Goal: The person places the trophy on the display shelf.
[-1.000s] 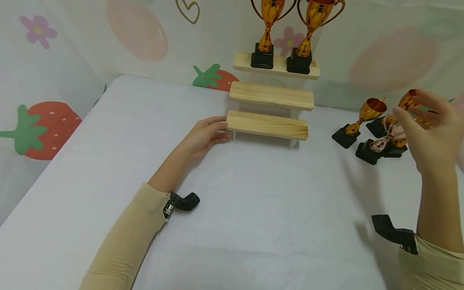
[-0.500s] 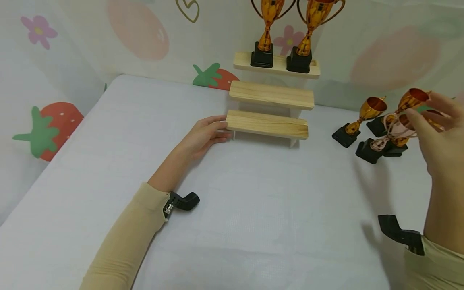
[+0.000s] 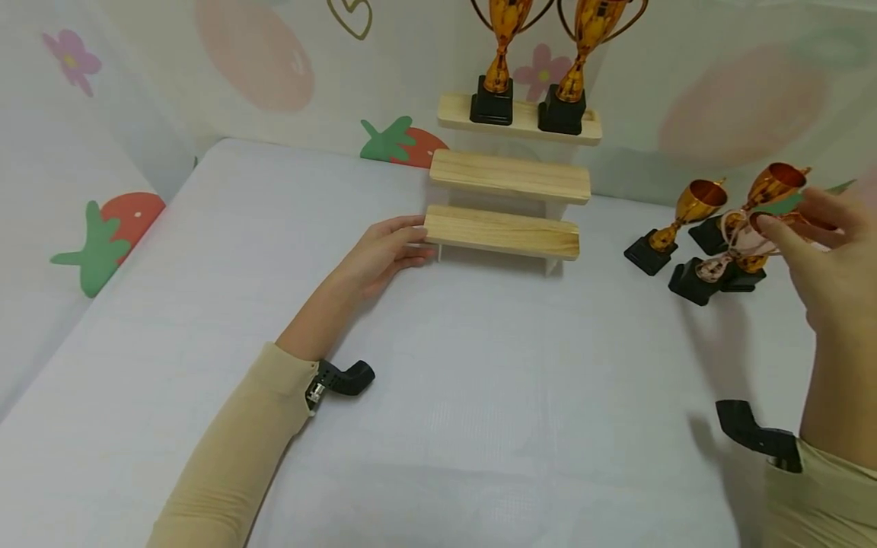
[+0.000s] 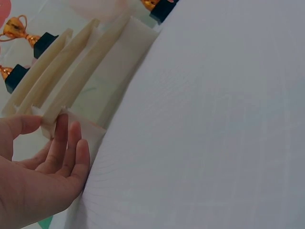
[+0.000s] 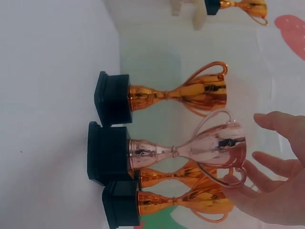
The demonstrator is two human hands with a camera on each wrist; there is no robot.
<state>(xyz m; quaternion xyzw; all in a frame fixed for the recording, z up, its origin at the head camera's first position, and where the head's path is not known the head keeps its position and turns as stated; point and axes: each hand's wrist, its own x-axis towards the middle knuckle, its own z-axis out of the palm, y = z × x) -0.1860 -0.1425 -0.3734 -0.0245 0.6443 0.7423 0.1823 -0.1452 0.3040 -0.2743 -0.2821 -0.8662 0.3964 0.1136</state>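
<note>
A three-tier wooden display stand (image 3: 503, 232) stands at the back of the white table. My left hand (image 3: 390, 255) pinches the left end of its lowest step, thumb on top and fingers below, as the left wrist view (image 4: 52, 171) also shows. At the right, a rose-gold trophy (image 5: 214, 143) on a black base stands upright among several gold trophies (image 5: 205, 93). My right hand (image 3: 839, 266) hovers at its cup, fingers spread around the rim; in the right wrist view the thumb overlaps the lower handle while the other fingertips stay off the cup.
Two gold trophies (image 3: 500, 68) stand on the top step of the stand; the middle step (image 3: 510, 175) and lowest step carry none. Behind the table hangs a pale wall cloth printed with strawberries (image 3: 418, 146) and flowers. White cloth covers the table (image 3: 479, 396).
My right hand has moved from above the trophies to the right, then lower, down to the rose-gold trophy's cup. The left hand keeps its grip on the stand. The view has shifted slightly.
</note>
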